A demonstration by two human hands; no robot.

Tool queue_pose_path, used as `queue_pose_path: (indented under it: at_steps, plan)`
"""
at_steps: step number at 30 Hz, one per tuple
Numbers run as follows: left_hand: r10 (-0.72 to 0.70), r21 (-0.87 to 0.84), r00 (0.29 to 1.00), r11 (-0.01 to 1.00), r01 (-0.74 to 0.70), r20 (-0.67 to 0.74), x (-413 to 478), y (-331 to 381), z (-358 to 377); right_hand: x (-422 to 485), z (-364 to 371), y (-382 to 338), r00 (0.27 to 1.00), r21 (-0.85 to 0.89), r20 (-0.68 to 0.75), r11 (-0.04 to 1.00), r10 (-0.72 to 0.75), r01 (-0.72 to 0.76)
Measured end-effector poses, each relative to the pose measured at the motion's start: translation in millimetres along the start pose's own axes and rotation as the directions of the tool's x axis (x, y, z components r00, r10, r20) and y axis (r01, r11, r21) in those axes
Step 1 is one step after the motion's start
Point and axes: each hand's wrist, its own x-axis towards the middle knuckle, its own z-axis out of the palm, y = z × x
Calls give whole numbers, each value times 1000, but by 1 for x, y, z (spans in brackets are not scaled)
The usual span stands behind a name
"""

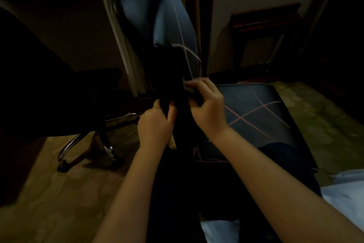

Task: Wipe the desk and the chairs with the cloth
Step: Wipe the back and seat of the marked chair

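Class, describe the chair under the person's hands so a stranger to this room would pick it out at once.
On the wooden floor stand two chairs. Right of the black chair with the chrome star base is the blue-grey chair that the left hand and right hand meet at. Only its upholstery is crossed by thin pink lines.

No text, label, brand, number or sign can be read anywhere; the view is dim and blurred; the only marks are thin pink lines, crossing on the dark chair seat (256, 108) just to the right of the right hand (206, 108), and running up the chair back (177, 26) above the left hand (155, 124); they form no letter or figure.
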Motion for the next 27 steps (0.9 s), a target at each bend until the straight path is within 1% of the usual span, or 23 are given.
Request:
queue_pose_path:
  at_steps: [2,4,6,7,9,11,12,14,16,18,20,23,24,25,27]
  plan:
    - [18,-9,1000,1000,-18,-2,0,1,-2,-27,-5,18,998,-55,33,997,54,-52]
    - [37,-31,999,999,-37,-9,0,3,-3,-42,-13,31,984,-92,108,987,145,-135]
    - [44,-48,999,998,-45,-9,-2,3,-2,-41,-23,31,955,-71,171,970,242,-233]
    - [42,-52,999,998,-43,-12,-3,3,-1,-35,-27,27,945,-45,174,961,277,-273]
    - [44,-50,999,998,-45,-18,-5,3,-1,-19,-33,18,937,-4,97,942,335,-336]
    - [56,-64,998,996,-57,-18,-5,2,-2,2,-36,12,927,-27,-9,927,375,-375]
    - [58,-70,998,996,-58,-10,-5,2,-2,13,-37,11,926,-73,-42,923,375,-377]
    - [49,-74,999,996,-49,1,-4,2,-3,31,-36,15,937,-180,-64,919,344,-350]
    - [46,-85,999,995,-46,1,-5,2,-4,45,-33,20,936,-217,-74,911,343,-351]
    - [48,-87,999,995,-47,12,-5,1,-4,49,-26,17,929,-195,-53,908,367,-370]
    - [41,-55,999,998,-40,15,-4,0,-4,41,-18,6,923,-90,30,921,382,-379]
    - [22,-28,1000,999,-21,17,-2,-2,-1,11,-16,-8,946,65,147,951,289,-301]
    - [20,-32,1000,999,-19,8,-2,-1,-1,1,-18,-7,954,73,167,962,247,-262]
    - [25,-33,1000,999,-25,-7,-3,-1,0,-6,-20,-4,961,45,179,974,211,-222]
    - [38,-30,999,999,-38,-28,-4,-1,2,-9,-23,1,964,-53,196,984,179,-172]
